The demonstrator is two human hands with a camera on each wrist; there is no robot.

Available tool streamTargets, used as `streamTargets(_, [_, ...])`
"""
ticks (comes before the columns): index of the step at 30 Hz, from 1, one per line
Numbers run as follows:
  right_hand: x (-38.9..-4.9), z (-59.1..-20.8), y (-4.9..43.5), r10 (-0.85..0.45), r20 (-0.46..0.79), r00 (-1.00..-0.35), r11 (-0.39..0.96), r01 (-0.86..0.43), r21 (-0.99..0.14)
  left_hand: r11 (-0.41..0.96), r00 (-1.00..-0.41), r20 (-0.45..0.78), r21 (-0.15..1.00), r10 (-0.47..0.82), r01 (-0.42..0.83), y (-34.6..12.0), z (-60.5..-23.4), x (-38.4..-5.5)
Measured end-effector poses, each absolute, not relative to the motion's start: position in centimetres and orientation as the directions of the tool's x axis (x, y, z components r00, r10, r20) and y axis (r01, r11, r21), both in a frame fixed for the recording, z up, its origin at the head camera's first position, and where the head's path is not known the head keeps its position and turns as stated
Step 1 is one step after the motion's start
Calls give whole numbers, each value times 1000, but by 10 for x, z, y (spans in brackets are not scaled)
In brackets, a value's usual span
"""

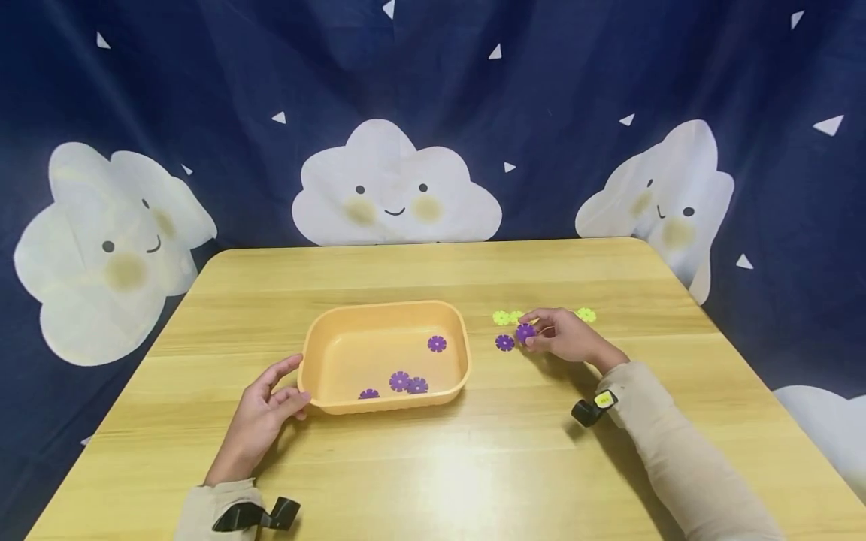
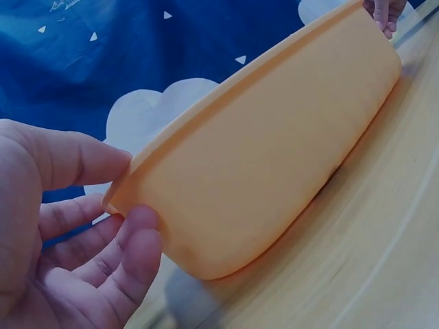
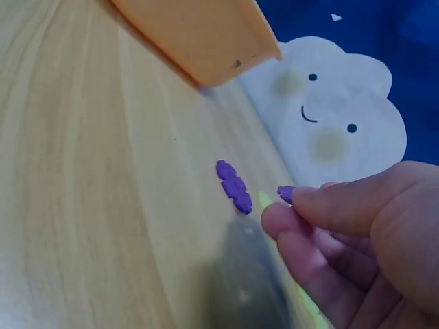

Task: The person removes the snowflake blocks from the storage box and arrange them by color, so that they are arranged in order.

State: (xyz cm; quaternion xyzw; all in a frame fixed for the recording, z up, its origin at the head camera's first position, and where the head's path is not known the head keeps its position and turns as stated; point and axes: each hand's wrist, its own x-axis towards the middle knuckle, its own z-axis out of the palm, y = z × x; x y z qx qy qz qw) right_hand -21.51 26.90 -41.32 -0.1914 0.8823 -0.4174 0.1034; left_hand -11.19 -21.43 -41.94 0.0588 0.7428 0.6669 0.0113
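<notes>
My left hand (image 1: 260, 413) grips the left end of an orange plastic basin (image 1: 382, 406), with thumb and fingers at its rim; the left wrist view shows the hold at the basin (image 2: 274, 151) corner. Inside lie several purple snowflake discs (image 1: 437, 344). To the right of the basin, my right hand (image 1: 564, 336) pinches a purple snowflake disc (image 1: 525, 333) between thumb and fingers, just above the table. Another purple disc (image 1: 504, 343) lies flat beside it. Behind the right hand are yellow-green snowflake discs (image 1: 501, 318), partly hidden by the fingers.
The wooden table (image 1: 379, 481) carries all of this. A yellow-green disc (image 1: 586, 315) lies beyond the right hand. Dark blue cloth (image 1: 433, 75) with white clouds hangs behind the table's far edge. Black straps with cameras sit on both wrists.
</notes>
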Motion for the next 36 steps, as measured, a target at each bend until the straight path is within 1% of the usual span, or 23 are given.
streamTargets(5, [-218,-414,270,-435,-27,-900,609,-272,-745,101,-991,87,990,106,98,-215,-420,-112])
streamTargets(10, [-220,-416,271,-457,-64,-887,642,-279,-714,89,-990,94,991,107,103,-213,-419,-112])
streamTargets(17, [-220,-415,269,-495,-54,-867,697,-360,-620,76,-991,91,992,101,99,-212,-421,-109])
streamTargets(20, [-221,-413,267,-503,-59,-862,709,-372,-598,82,-992,86,992,95,94,-213,-420,-109])
streamTargets(30, [-221,-415,264,-498,-89,-863,723,-356,-592,114,-993,74,990,94,84,-215,-419,-110])
streamTargets(36, [-219,-417,265,-481,-132,-867,726,-309,-614,147,-993,54,987,103,69,-214,-418,-110])
